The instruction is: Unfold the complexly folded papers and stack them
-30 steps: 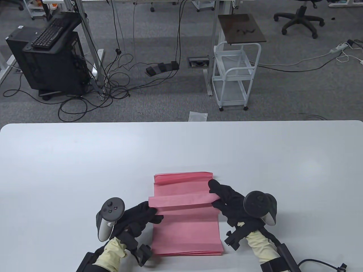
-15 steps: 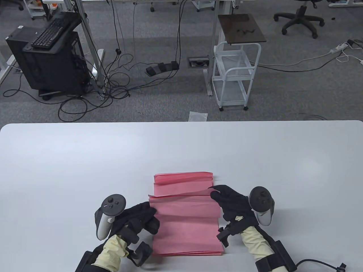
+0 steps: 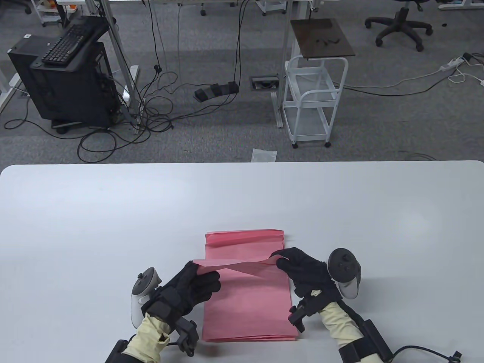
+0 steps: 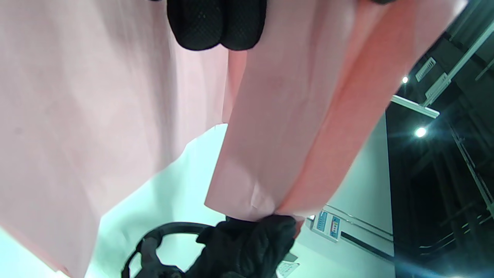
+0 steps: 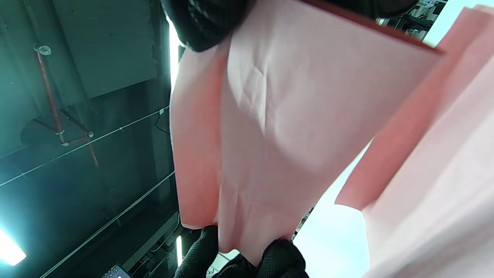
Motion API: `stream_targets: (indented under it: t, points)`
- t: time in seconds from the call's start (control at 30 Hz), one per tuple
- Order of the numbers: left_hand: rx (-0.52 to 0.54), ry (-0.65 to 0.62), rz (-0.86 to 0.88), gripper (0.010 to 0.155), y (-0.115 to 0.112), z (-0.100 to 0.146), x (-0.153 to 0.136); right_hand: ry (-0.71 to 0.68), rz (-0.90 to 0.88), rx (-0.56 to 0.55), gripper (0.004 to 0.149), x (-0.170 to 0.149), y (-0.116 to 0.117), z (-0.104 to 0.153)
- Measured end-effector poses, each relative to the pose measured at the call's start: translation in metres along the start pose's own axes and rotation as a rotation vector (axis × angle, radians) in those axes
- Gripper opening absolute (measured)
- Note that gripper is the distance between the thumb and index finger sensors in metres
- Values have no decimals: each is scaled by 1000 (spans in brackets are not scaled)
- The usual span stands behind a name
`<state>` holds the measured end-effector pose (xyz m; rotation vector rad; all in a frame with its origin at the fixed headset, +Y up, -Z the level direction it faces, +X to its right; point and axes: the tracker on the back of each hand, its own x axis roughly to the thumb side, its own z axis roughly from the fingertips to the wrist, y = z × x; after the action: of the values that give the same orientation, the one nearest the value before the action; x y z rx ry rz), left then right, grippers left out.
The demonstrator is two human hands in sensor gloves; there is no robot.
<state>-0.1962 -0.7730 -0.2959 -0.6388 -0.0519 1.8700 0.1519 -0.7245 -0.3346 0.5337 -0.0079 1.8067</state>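
1. Pink paper point(image 3: 247, 298) lies on table point(image 3: 113, 211) near front edge, betw. both hands; its raised strip is held at both ends, judged so the pleat can be pulled open.
2. Left hand point(image 3: 193, 283) pinches strip's left end.
3. Right hand point(image 3: 300, 270) pinches right end.
4. Count: 2 hands; 1 paper stack, several layers at near edge, sheet no. cannot tell.

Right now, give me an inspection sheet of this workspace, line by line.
Surface: white table, pale and plain.
Job's things: pink paper lying near the front edge, its top fold lifted into a raised strip.
Clutter: nothing seen on the table.
Hands: left hand pinches the strip's left end; right hand pinches its right end.
Cables: floor cables tangled beyond the table.
Surroundings: white cart, office chair, keyboard.
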Motion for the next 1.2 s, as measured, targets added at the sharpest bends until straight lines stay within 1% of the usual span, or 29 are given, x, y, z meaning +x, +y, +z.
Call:
stream_targets:
  t: [0.1,0.17,0.23,0.33,0.37,0.43,0.5,0.53,0.57,0.6,0.63,0.7,0.73,0.8,0.87,0.97,1.03,1.07,1.13,1.2]
  points:
    - [-12,30,101,60,1,0,-2,-5,3,14,37,0,2,-1]
    - [-3,50,142,57,2,1,-3,-7,3,21,37,0,2,-2]
    - [5,65,147,54,2,1,-4,-8,-1,26,37,0,3,-2]
    - [69,84,104,50,4,2,-3,-4,-3,26,37,0,3,-2]
    - [92,72,71,50,4,2,-2,0,0,21,37,0,3,-2]
    - [90,51,3,52,5,3,1,11,-5,6,38,0,2,-2]
    - [98,-4,-69,57,4,2,4,50,-19,-19,38,-1,0,-3]
    - [96,-33,-126,63,5,1,7,80,-30,-49,38,-1,-3,-4]
    - [84,-74,-218,68,5,0,11,124,-48,-80,38,-2,-7,-6]
    - [75,-88,-272,72,5,0,13,162,-61,-99,38,-3,-11,-8]
    - [67,-111,-363,75,5,1,16,215,-75,-114,38,-3,-15,-10]
    - [52,-159,-470,79,3,1,20,292,-83,-139,38,-4,-24,-15]
    - [48,-178,-520,80,2,2,22,343,-72,-161,38,-5,-29,-18]
    - [25,-225,-587,81,-2,1,24,400,-50,-154,39,-6,-33,-23]
    - [23,-325,-678,80,-8,0,25,474,-6,-161,39,-6,-37,-29]
    - [22,-322,-786,78,-11,1,27,502,4,-135,39,-6,-39,-36]
    - [53,-311,-801,73,-10,1,27,504,12,-113,39,-6,-39,-40]
    - [54,-311,-783,66,-10,1,27,505,13,-108,39,-6,-39,-41]
    - [25,-307,-774,46,-10,1,26,510,13,-103,39,-6,-39,-44]
    - [44,-312,-830,36,-11,1,28,514,-4,-75,39,-7,-40,-47]
